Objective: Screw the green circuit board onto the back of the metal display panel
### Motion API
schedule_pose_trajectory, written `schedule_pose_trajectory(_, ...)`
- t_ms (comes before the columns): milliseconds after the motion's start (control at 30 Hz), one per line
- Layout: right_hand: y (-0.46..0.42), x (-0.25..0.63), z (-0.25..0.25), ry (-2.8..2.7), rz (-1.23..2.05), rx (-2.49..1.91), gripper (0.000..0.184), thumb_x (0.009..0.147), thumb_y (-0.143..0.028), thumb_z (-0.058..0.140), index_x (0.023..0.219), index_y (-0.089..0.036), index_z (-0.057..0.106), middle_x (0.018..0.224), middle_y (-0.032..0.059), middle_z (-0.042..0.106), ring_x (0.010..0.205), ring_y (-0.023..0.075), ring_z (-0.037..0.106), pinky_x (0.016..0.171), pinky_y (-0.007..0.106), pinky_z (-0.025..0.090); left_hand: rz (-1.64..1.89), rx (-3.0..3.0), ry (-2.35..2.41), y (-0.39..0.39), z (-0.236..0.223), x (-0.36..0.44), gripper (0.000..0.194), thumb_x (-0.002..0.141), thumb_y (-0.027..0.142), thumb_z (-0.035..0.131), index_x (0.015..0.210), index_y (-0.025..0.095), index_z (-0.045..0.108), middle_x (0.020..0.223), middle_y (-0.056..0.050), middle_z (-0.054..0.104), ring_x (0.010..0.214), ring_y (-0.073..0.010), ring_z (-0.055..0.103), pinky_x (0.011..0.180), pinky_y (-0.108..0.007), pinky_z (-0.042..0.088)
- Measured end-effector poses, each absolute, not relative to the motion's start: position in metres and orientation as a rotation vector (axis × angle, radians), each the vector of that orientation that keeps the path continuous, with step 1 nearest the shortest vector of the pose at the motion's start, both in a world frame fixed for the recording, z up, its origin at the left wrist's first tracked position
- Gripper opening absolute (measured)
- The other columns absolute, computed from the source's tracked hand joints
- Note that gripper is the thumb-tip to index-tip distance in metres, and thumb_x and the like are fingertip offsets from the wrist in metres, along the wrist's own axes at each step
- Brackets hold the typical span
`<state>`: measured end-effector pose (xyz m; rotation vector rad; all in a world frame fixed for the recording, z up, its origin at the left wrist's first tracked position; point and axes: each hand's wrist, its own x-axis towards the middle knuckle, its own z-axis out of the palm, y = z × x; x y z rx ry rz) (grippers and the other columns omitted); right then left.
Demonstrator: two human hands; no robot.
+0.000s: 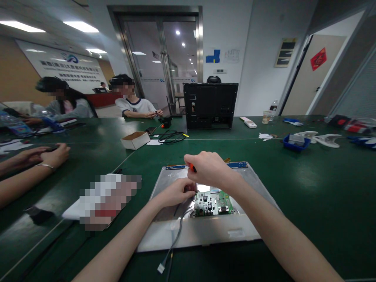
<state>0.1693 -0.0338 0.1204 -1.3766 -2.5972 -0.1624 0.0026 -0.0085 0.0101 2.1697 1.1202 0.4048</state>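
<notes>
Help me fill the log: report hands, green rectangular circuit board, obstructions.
Right hand closed on mostly hidden orange object; left hand beside board. Board on flat silvery metal panel. Possible snag: thin grey cable crossing panel's near edge.

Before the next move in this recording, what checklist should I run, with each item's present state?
1. Metal panel flat on the table: ok.
2. Right hand closed around the orange handle: ok.
3. Handle's lower end properly placed: cannot tell; the hands hide it.
4. Left hand clear of the green circuit board: cannot tell; its fingertips are at the board's edge.
5. Grey cable off the panel: not ok; it crosses the near edge.
6. Co-worker's hands away from the panel: ok.
</notes>
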Motion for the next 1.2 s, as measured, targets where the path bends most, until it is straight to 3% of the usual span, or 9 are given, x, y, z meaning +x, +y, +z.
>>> schedule_pose_trajectory(100,-0.0328,0.1694,0.1210,-2.578,-0.163,-1.386,0.019,0.093,-0.034,0.052,0.099,-0.024,0.067,0.087,0.0062,0.074,0.079,0.0217,0.068,0.059,0.026,0.037,0.416,2.168,1.103,-0.0080,0.0098,0.0027,0.010,0.078,0.025,0.055,0.083,0.018,0.060,0.073,-0.001,0.060,0.070,-0.0180,0.056,0.062,-0.026,0.044)
schedule_pose_trajectory(267,-0.0315,0.1712,0.1230,-2.536,-0.167,-1.481,0.044,0.096,-0.057,0.046,0.084,-0.022,0.070,0.083,0.0081,0.074,0.082,0.0234,0.070,0.062,0.028,0.041,0.411,2.177,1.072,-0.0076,0.0102,0.0032,0.006,0.078,0.022,0.055,0.079,0.018,0.059,0.069,0.000,0.059,0.067,-0.0170,0.055,0.061,-0.026,0.043)
schedule_pose_trajectory(600,-0.0293,0.1709,0.1196,-2.539,-0.149,-1.460,0.022,0.090,-0.027,0.049,0.100,-0.023,0.068,0.088,0.0076,0.074,0.079,0.0220,0.068,0.060,0.028,0.039,0.409,2.175,1.084,-0.0083,0.0147,0.0043,0.006,0.077,0.022,0.056,0.076,0.018,0.060,0.068,0.001,0.059,0.069,-0.0178,0.056,0.064,-0.027,0.042)
schedule_pose_trajectory(833,-0.0302,0.1750,0.1184,-2.559,-0.146,-1.397,0.019,0.082,-0.026,0.054,0.096,-0.023,0.067,0.084,0.0059,0.073,0.073,0.0206,0.065,0.055,0.027,0.032,0.407,2.163,1.073,-0.0065,0.0090,0.0018,0.008,0.078,0.026,0.056,0.079,0.019,0.060,0.070,0.000,0.061,0.071,-0.0188,0.057,0.066,-0.028,0.044)
schedule_pose_trajectory(967,-0.0304,0.1735,0.1191,-2.552,-0.170,-1.432,0.018,0.088,-0.031,0.054,0.095,-0.024,0.069,0.086,0.0067,0.074,0.078,0.0220,0.068,0.059,0.027,0.037,0.406,2.161,1.079,-0.0068,0.0106,0.0025,0.008,0.079,0.026,0.056,0.080,0.018,0.060,0.070,0.000,0.061,0.070,-0.0184,0.056,0.065,-0.028,0.043)
schedule_pose_trajectory(1100,-0.0295,0.1716,0.1206,-2.560,-0.184,-1.447,0.030,0.094,-0.048,0.053,0.092,-0.023,0.070,0.086,0.0080,0.074,0.084,0.0248,0.070,0.062,0.028,0.041,0.410,2.167,1.072,-0.0074,0.0138,0.0043,0.008,0.078,0.024,0.056,0.079,0.018,0.060,0.069,0.000,0.059,0.067,-0.0175,0.055,0.065,-0.027,0.042)
schedule_pose_trajectory(1200,-0.0292,0.1707,0.1207,-2.575,-0.194,-1.432,0.027,0.095,-0.042,0.052,0.091,-0.023,0.070,0.086,0.0078,0.074,0.084,0.0243,0.070,0.061,0.028,0.040,0.399,2.162,1.086,-0.0078,0.0142,0.0047,0.007,0.076,0.023,0.056,0.078,0.018,0.060,0.069,0.001,0.059,0.067,-0.0174,0.055,0.065,-0.027,0.043)
